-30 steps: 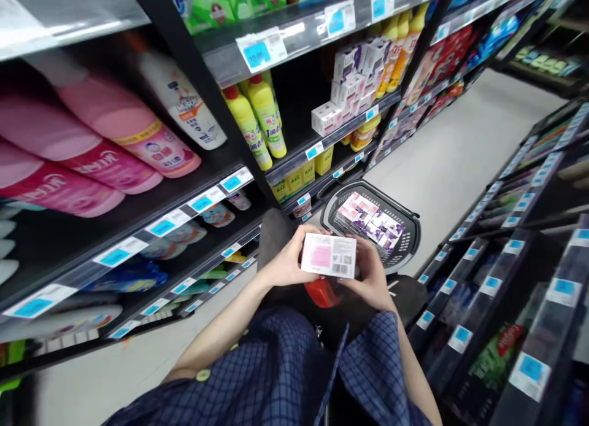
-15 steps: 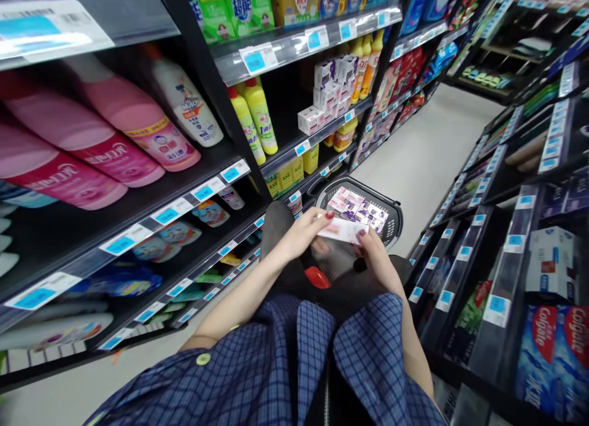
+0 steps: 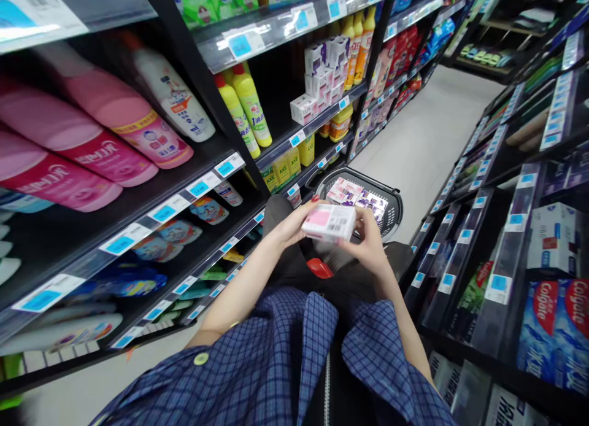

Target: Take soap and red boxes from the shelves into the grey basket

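Observation:
Between both hands I hold a small white and pink soap box (image 3: 329, 222) over my lap, a barcode on the side that faces me. My left hand (image 3: 294, 223) grips its left end, fingers partly hidden behind it. On the right end, my right hand (image 3: 369, 239) has its thumb below and its fingers curled round the edge. Just beyond stands a grey shopping basket (image 3: 392, 220) with several pink and purple soap boxes (image 3: 356, 196) laid in rows. A red basket part (image 3: 319, 267) shows below the held box.
Left, a shelf carries pink detergent bottles (image 3: 115, 116), yellow cleaner bottles (image 3: 252, 104) and a stack of LUX soap boxes (image 3: 317, 85). On the right, a rack holds Colgate toothpaste packs (image 3: 543, 328). The pale aisle floor (image 3: 414, 131) runs ahead between them.
The soap box has been turned, so its pink and barcoded faces show now. My right hand has shifted its grip on the right end. The view has moved slightly.

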